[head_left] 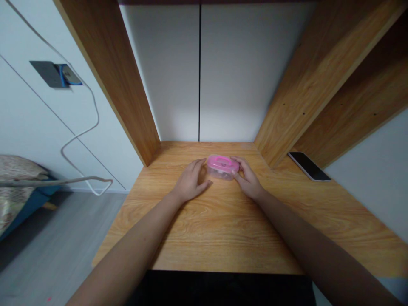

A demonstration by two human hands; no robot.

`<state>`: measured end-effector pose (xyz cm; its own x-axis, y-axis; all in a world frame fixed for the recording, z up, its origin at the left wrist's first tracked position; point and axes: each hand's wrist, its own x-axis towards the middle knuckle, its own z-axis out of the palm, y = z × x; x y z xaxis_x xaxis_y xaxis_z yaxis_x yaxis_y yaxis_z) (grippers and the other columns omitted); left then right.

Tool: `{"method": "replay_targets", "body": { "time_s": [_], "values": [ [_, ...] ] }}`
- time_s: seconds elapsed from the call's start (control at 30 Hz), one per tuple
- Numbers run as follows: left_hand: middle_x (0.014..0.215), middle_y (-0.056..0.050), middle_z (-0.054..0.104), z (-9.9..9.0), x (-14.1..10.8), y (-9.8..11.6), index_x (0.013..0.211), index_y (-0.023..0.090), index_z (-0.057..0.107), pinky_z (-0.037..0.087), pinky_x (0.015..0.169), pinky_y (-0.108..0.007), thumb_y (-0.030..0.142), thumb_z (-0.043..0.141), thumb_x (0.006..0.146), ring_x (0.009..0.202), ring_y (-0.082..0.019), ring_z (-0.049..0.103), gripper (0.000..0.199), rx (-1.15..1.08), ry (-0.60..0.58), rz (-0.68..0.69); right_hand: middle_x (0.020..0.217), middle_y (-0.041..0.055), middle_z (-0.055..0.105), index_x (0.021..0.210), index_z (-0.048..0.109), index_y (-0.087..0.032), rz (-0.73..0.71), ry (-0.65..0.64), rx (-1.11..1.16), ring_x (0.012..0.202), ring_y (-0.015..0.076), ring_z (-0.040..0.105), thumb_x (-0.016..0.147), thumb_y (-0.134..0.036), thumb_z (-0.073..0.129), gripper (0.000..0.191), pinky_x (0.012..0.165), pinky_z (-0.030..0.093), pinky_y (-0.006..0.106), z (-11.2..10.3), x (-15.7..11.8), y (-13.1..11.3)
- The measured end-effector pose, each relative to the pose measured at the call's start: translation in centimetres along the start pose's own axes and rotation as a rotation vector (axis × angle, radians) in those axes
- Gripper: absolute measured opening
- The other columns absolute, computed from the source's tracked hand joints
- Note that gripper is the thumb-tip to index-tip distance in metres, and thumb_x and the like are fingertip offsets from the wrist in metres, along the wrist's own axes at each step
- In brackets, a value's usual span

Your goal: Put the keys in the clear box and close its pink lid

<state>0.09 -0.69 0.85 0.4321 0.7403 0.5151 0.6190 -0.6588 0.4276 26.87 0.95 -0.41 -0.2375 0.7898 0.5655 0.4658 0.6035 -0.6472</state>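
A small clear plastic box [219,173] with a pink lid and a pink handle on top rests on the wooden desk [216,229]. Its lid is closed, and what lies inside is too blurred to name. My right hand [247,179] grips the box's right end, thumb at the front and fingers behind. To the left of the box, my left hand [191,180] rests on the desk with thumb and fingers apart. Its fingertips are close to the box's left end and hold nothing.
A dark-screened phone [309,165] lies on the desk at the right, beyond a wooden upright [287,127]. Another wooden panel [127,106] stands at the left. A white cable [95,110] hangs by a wall socket [68,74]. Patterned bedding [19,182] shows at far left.
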Motion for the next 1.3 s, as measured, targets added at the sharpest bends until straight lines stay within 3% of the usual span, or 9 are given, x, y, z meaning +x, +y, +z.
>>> {"method": "replay_targets", "body": {
  "time_s": [0.13, 0.27, 0.5, 0.77, 0.93, 1.1, 1.3],
  "values": [
    [0.148, -0.018, 0.045, -0.2, 0.1, 0.2, 0.149, 0.017, 0.031, 0.037, 0.116, -0.051, 0.049, 0.070, 0.083, 0.137, -0.033, 0.045, 0.083, -0.037, 0.045, 0.029, 0.140, 0.0120, 0.051, 0.138, 0.048, -0.025, -0.126, -0.170, 0.053, 0.136, 0.0266, 0.044, 0.100, -0.038, 0.045, 0.041, 0.118, 0.033, 0.049, 0.0, -0.2, -1.8],
    [0.139, -0.016, 0.054, -0.2, 0.2, 0.4, 0.144, 0.019, 0.040, 0.044, 0.110, -0.049, 0.047, 0.068, 0.085, 0.128, -0.031, 0.053, 0.071, -0.081, -0.018, 0.073, 0.146, 0.0111, 0.048, 0.140, 0.050, -0.028, -0.140, -0.227, 0.047, 0.141, 0.0268, 0.039, 0.102, -0.037, 0.041, 0.041, 0.119, 0.030, 0.054, 0.1, -0.3, -2.1],
    [0.131, -0.014, 0.058, -0.5, 0.2, 0.6, 0.141, 0.020, 0.045, 0.047, 0.104, -0.047, 0.043, 0.067, 0.085, 0.120, -0.030, 0.057, 0.064, -0.142, -0.015, 0.115, 0.144, 0.0100, 0.049, 0.138, 0.055, -0.030, -0.125, -0.135, -0.029, 0.139, 0.0256, 0.042, 0.103, -0.032, 0.040, 0.039, 0.118, 0.035, 0.053, 0.2, -0.3, -2.0],
    [0.121, -0.013, 0.057, -0.4, 0.2, 0.9, 0.140, 0.020, 0.047, 0.052, 0.096, -0.044, 0.052, 0.071, 0.080, 0.110, -0.028, 0.059, 0.072, -0.129, -0.007, 0.083, 0.141, 0.0133, 0.050, 0.137, 0.055, -0.026, -0.151, -0.112, -0.114, 0.135, 0.0280, 0.048, 0.092, -0.034, 0.063, 0.047, 0.114, 0.041, 0.052, 0.0, -0.3, -2.0],
    [0.120, -0.013, 0.056, -0.4, 0.1, 1.0, 0.139, 0.020, 0.047, 0.053, 0.094, -0.043, 0.054, 0.072, 0.080, 0.108, -0.027, 0.060, 0.073, -0.135, 0.000, 0.101, 0.145, 0.0141, 0.050, 0.134, 0.058, -0.025, -0.299, -0.111, -0.239, 0.134, 0.0306, 0.049, 0.083, -0.038, 0.074, 0.055, 0.110, 0.044, 0.053, -0.3, -0.2, -2.9],
    [0.117, -0.012, 0.058, -0.7, 0.2, 1.3, 0.137, 0.020, 0.050, 0.054, 0.092, -0.043, 0.054, 0.071, 0.080, 0.105, -0.026, 0.061, 0.070, -0.144, 0.014, 0.121, 0.130, 0.0088, 0.066, 0.133, 0.059, -0.027, -0.473, -0.119, -0.391, 0.125, 0.0256, 0.058, 0.088, -0.031, 0.070, 0.046, 0.105, 0.048, 0.046, -0.6, 0.0, -3.5],
    [0.119, -0.013, 0.058, -0.6, 0.2, 1.2, 0.138, 0.020, 0.049, 0.053, 0.094, -0.044, 0.047, 0.069, 0.084, 0.108, -0.027, 0.060, 0.064, -0.156, 0.026, 0.133, 0.125, 0.0089, 0.070, 0.132, 0.060, -0.023, -0.576, -0.106, -0.529, 0.119, 0.0242, 0.064, 0.091, -0.026, 0.065, 0.041, 0.101, 0.051, 0.041, -0.7, -0.2, -4.1]
  ]
}}
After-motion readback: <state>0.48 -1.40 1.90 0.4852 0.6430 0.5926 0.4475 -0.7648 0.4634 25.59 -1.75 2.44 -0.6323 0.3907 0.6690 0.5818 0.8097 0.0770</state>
